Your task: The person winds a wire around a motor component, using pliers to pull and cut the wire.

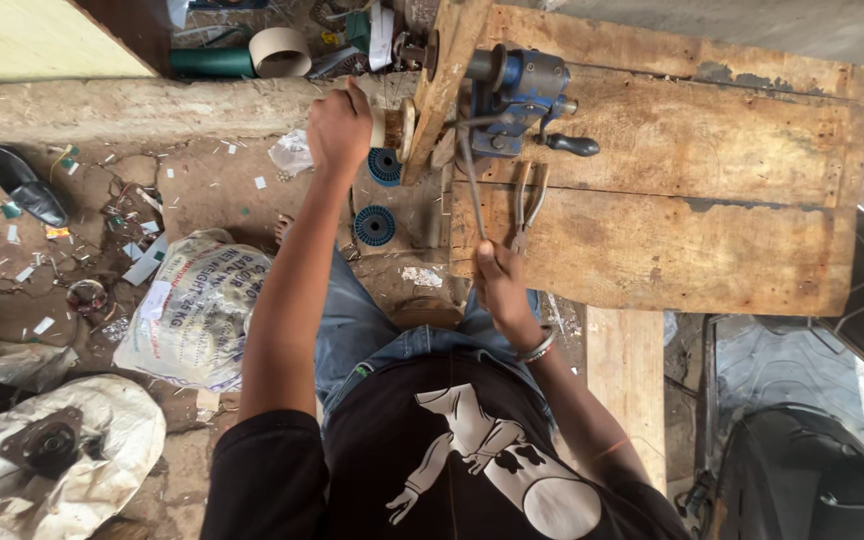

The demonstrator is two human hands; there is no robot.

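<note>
Two hands engaged. Your left hand (339,128) grips the pale spool (392,128) at the far left of the blue winding machine (514,95), axis running left-right. Your right hand (497,285) is closed around the crank handle (469,185), near bench (712,230) edge. Winding looks partway; pliers (529,205) lie idle.

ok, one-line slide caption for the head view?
Seated person's left hand on a spool at a wooden bench, right hand gripping the winder's crank.
</note>
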